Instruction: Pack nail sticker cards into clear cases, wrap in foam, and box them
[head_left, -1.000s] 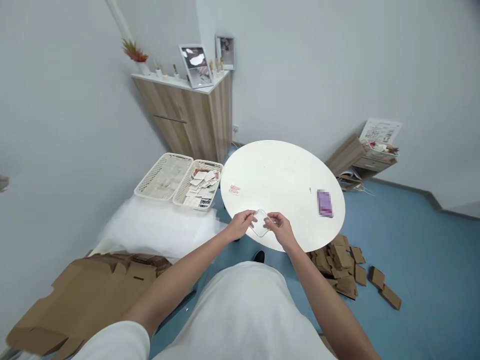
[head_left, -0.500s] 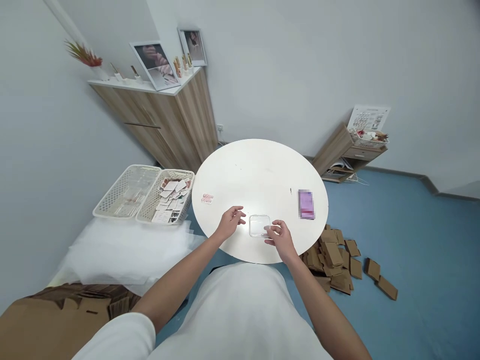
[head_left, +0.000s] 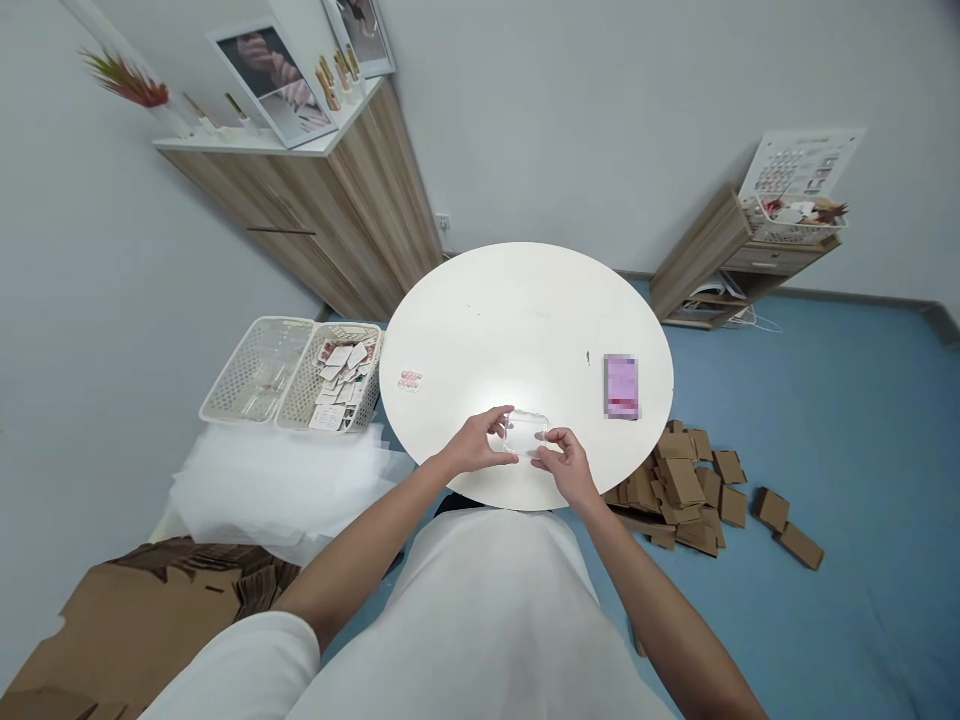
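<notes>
A small clear plastic box (head_left: 525, 434) is between my two hands, close to the near edge of the white round table (head_left: 525, 300). My left hand (head_left: 484, 440) grips its left side, with the thumb low and the fingers along the upper corner. On the right side, my right hand (head_left: 566, 465) pinches the box between thumb and fingers. Left of my hands lies a small pink set of what look like press-on nails (head_left: 409, 380). To the right is a purple packet (head_left: 622, 387), its surface blurred, and a tiny dark item (head_left: 588, 358) lies beside it.
Left of the table stand two white baskets, one with clear boxes (head_left: 266, 390), one with cards (head_left: 341, 385). White translucent sheets (head_left: 277, 485) and flat cardboard (head_left: 150, 620) lie below. Brown boxes (head_left: 682, 485) cover the floor at right. A cabinet (head_left: 360, 190) stands behind.
My left hand has moved right and taken hold of the clear box's left side. My right hand keeps its side; the box looks tilted now. The view has shifted downward.
</notes>
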